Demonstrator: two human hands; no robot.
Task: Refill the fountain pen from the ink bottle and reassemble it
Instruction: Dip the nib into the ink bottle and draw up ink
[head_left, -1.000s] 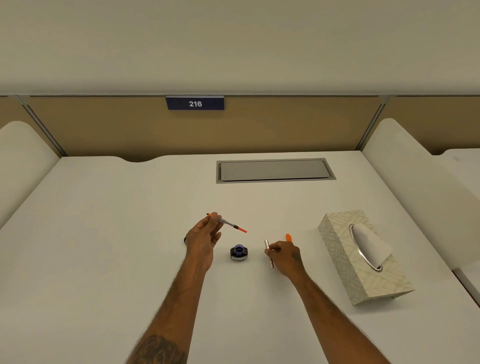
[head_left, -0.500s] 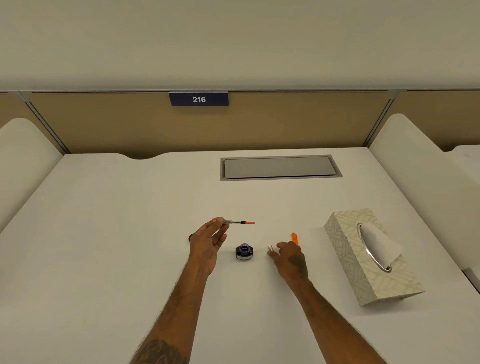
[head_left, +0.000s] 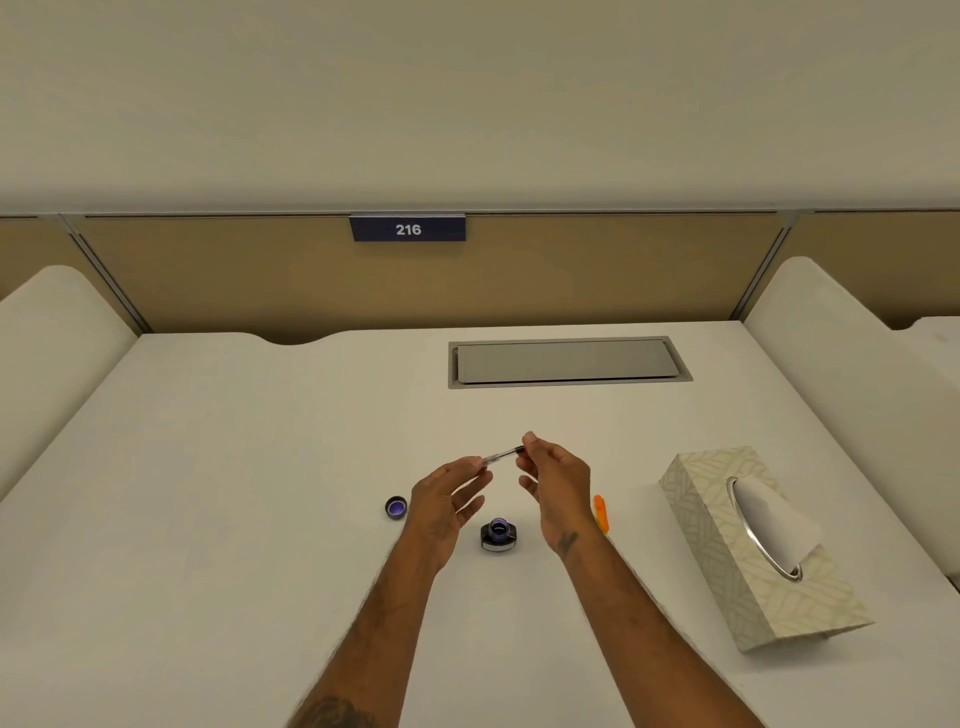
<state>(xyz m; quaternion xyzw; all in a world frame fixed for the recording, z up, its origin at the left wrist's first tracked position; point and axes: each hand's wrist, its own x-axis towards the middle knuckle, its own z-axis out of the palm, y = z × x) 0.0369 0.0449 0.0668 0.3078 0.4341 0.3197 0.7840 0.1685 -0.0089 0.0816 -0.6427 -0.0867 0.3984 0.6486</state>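
Above the open ink bottle (head_left: 498, 534), right hand (head_left: 558, 480) has come over w/ left hand (head_left: 448, 491); both now pinch the converter (head_left: 503, 455), probably working it.

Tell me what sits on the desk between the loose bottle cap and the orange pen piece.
In the head view, the open ink bottle stands between the bottle cap and the orange pen piece; both forearms also cross that stretch.

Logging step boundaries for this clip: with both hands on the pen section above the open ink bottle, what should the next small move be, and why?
Probably lower the pen section, nib end down, into the ink bottle. The bottle stands open just below the hands, its cap set aside on the desk. The left hand and right hand each pinch one end of the clear section. Which end carries the nib is unclear.
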